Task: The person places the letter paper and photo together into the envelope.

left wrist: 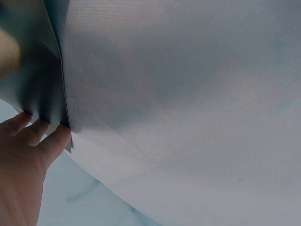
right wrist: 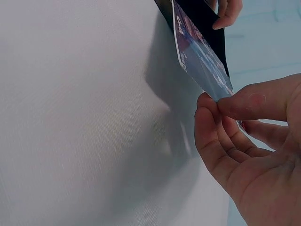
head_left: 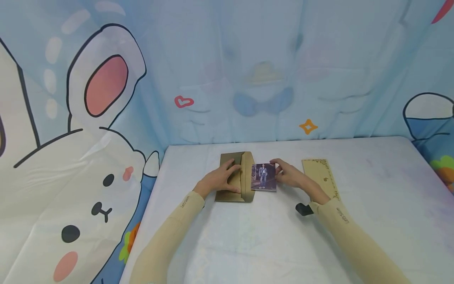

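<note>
- envelope (head_left: pixel 235 180), brown, lies on the white-covered counter (head_left: pixel 248 240), its flap (head_left: pixel 247 177) folded out to the right.
- left hand (head_left: pixel 218 179) rests on the envelope, fingers spread and relaxed, thumb close to the flap.
- right hand (head_left: pixel 291 175), to the right of the envelope, pinches a photo (head_left: pixel 263 176) by its edge between thumb and fingers.
- photo of a standing person is just right of the envelope, overlapping the flap in the head view.
- tan card (head_left: pixel 317 177) with patterned border lies well right of the envelope.
</note>
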The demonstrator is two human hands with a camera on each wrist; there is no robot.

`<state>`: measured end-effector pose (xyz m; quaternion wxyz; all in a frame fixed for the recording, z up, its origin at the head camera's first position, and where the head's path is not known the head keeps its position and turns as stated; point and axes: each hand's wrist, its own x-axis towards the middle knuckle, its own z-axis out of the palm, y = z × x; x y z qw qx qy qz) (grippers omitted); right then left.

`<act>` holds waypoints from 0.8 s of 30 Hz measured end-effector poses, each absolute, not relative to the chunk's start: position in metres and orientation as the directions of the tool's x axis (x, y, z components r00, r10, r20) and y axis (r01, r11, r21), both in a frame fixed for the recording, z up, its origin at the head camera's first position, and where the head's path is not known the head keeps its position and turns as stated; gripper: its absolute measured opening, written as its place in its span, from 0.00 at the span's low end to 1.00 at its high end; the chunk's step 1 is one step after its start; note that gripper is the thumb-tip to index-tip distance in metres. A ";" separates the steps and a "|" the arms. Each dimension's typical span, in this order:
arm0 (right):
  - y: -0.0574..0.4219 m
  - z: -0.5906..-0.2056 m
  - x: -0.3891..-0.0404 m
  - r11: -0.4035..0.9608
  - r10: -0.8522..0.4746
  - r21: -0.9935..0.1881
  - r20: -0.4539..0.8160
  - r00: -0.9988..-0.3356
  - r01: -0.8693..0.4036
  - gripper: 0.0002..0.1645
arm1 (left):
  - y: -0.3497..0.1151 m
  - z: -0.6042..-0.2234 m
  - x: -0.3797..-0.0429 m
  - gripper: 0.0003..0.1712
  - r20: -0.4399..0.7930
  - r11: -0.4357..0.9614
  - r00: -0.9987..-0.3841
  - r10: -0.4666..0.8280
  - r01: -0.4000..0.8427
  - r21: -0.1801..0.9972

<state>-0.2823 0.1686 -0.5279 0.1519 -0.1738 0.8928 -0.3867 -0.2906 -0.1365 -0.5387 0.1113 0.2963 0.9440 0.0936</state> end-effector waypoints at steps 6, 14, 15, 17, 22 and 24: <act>0.163 -0.527 -0.285 0.636 -0.439 -0.751 -0.165 -0.883 -0.176 0.37 | -0.136 -0.539 -0.291 0.56 -0.161 0.810 -0.803 0.573 0.528 0.254; 0.154 -0.525 -0.288 0.630 -0.454 -0.751 -0.153 -0.878 -0.195 0.37 | -0.135 -0.539 -0.292 0.56 -0.155 0.810 -0.803 0.575 0.531 0.250; 0.153 -0.525 -0.288 0.628 -0.457 -0.752 -0.151 -0.877 -0.198 0.37 | -0.135 -0.539 -0.292 0.56 -0.154 0.810 -0.804 0.574 0.532 0.246; 0.151 -0.525 -0.289 0.624 -0.460 -0.756 -0.152 -0.875 -0.196 0.37 | -0.135 -0.540 -0.292 0.56 -0.152 0.811 -0.804 0.575 0.535 0.236; 0.145 -0.526 -0.291 0.634 -0.458 -0.749 -0.165 -0.873 -0.191 0.37 | -0.135 -0.542 -0.293 0.56 -0.153 0.815 -0.808 0.569 0.531 0.233; 0.143 -0.527 -0.292 0.638 -0.458 -0.746 -0.166 -0.873 -0.193 0.37 | -0.135 -0.542 -0.293 0.56 -0.155 0.817 -0.810 0.565 0.525 0.239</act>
